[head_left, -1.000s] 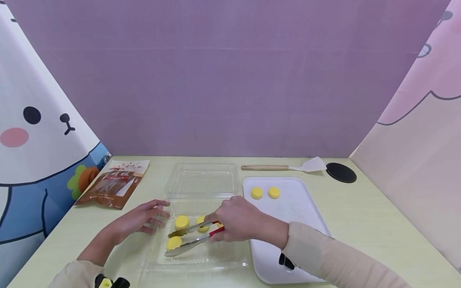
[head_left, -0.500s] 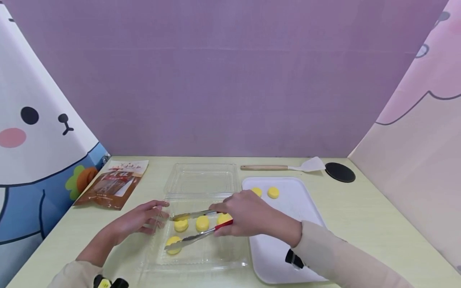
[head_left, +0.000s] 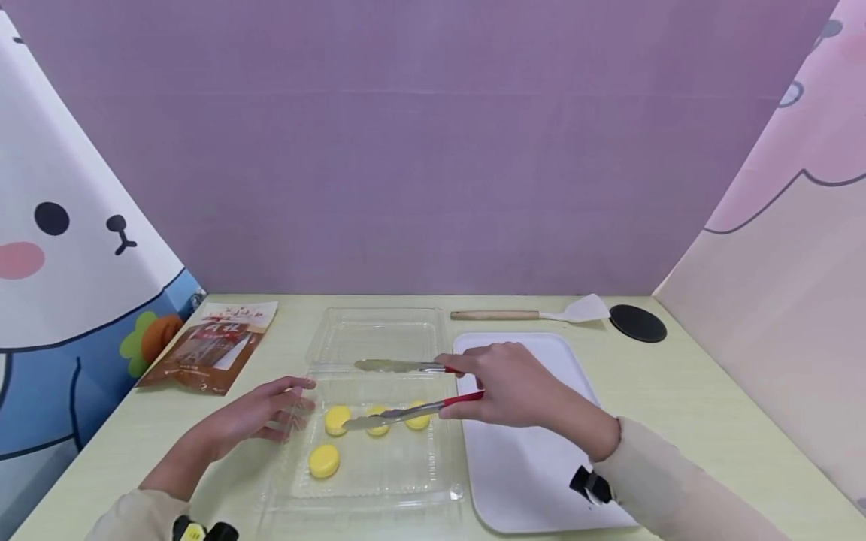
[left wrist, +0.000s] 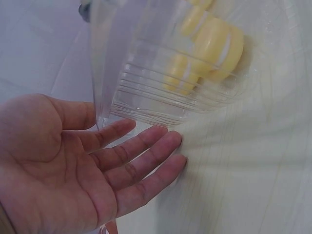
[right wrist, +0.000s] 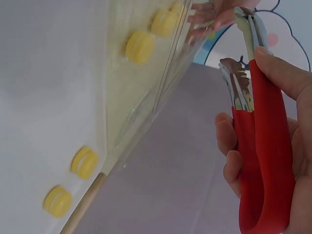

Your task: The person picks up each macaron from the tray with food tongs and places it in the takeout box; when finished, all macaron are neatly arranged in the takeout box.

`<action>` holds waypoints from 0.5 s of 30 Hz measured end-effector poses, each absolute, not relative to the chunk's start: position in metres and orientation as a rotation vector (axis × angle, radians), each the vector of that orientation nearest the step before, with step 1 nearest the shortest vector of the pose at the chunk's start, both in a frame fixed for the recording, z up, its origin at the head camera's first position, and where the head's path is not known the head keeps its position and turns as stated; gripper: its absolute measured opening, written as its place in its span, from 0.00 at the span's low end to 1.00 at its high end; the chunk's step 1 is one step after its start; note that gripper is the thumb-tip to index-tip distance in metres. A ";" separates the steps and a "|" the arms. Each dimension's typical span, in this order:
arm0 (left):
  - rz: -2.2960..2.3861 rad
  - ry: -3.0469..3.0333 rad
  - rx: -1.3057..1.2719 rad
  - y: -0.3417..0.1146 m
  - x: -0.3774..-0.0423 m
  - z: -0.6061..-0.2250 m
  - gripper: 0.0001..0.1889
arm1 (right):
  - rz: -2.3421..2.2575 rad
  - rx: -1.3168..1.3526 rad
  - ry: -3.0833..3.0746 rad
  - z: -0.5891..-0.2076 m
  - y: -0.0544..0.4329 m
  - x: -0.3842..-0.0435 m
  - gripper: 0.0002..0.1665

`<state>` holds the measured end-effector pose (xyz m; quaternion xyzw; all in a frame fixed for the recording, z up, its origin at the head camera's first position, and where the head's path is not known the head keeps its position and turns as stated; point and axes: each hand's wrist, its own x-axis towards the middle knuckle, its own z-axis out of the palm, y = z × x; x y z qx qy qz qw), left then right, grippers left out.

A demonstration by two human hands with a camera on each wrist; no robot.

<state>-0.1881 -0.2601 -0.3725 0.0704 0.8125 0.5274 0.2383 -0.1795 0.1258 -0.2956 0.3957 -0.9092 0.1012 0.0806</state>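
My right hand [head_left: 521, 387] grips red-handled metal tongs [head_left: 406, 414], whose arms stand spread apart with nothing between the tips. They hang over the clear plastic container [head_left: 379, 481], where several yellow macarons [head_left: 324, 460] lie, three in a row and one nearer me. My left hand [head_left: 250, 417] is at the container's left side. In the left wrist view its fingers [left wrist: 141, 165] are loosely extended, tips at the ridged wall. Two macarons [right wrist: 85, 162] on the white tray [head_left: 528, 473] show in the right wrist view; the right hand covers them in the head view.
The container's hinged lid [head_left: 379, 334] lies opened toward the back. A white spatula [head_left: 585, 309] with a wooden handle and a black disc [head_left: 638, 323] lie behind the tray. At the left back is a brown food packet [head_left: 210, 349]. A purple backdrop [head_left: 433, 150] closes off the rear.
The tongs have spread open, rising off the front-left macaron and moving right and back with my right hand. That macaron stays in the container. My left hand keeps its place.
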 end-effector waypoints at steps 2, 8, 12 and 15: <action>1.445 2.228 0.189 -0.260 -0.188 -0.372 0.26 | 0.311 1.143 -2.734 -0.296 0.133 -0.181 0.36; 1.441 2.239 0.176 -0.259 -0.187 -0.371 0.26 | 0.323 1.035 -2.755 -0.299 0.159 -0.186 0.36; 1.434 2.239 0.170 -0.258 -0.188 -0.372 0.26 | 0.363 0.973 -2.786 -0.303 0.177 -0.191 0.38; 1.425 2.240 0.167 -0.258 -0.188 -0.371 0.26 | 0.390 0.945 -2.792 -0.306 0.190 -0.193 0.40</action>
